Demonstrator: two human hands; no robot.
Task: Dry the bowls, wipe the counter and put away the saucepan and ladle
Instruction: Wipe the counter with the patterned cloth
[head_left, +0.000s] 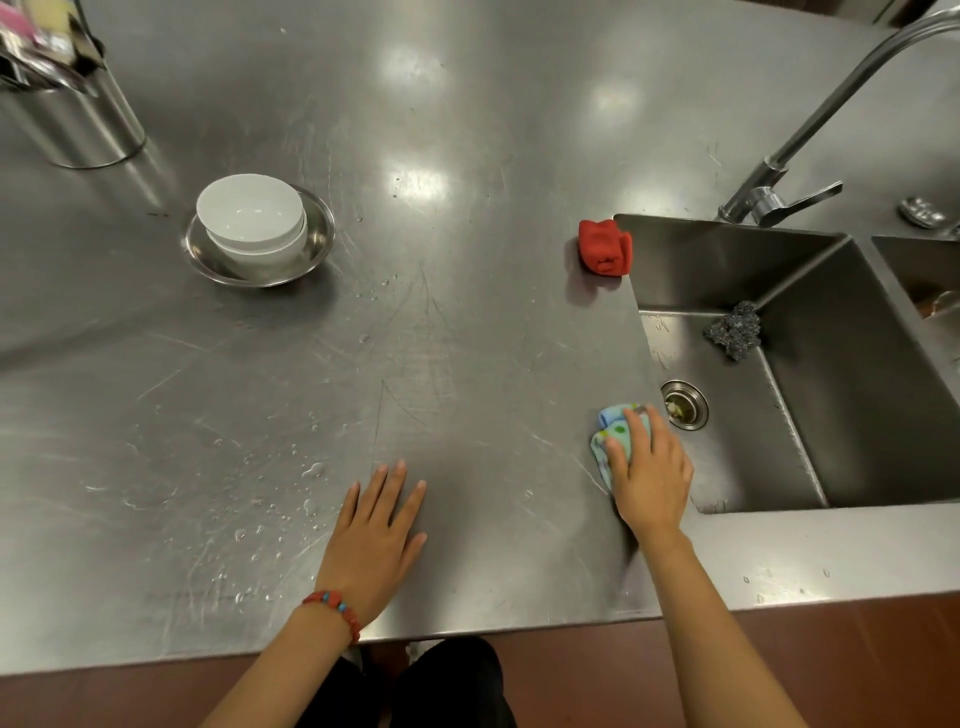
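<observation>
The left hand (376, 535) lies flat on the steel counter (467, 338), fingers spread, holding nothing; the right hand (649, 473) presses a blue cloth (610, 431) down at the sink's (810, 374) near edge; farther off, a red cloth (605, 253) sits by the sink corner; stacked white bowls (252, 218) rest in a metal dish (319, 234) beyond.

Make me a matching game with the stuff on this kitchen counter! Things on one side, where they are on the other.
Things:
1. white bowls
2. red cloth
3. steel scrubber
4. blue cloth

Places:
A. under the right hand, at the sink's edge
B. down inside the sink
C. stacked in a metal dish
D. on the counter by the sink's far corner

Pairs: 1-C, 2-D, 3-B, 4-A
</observation>
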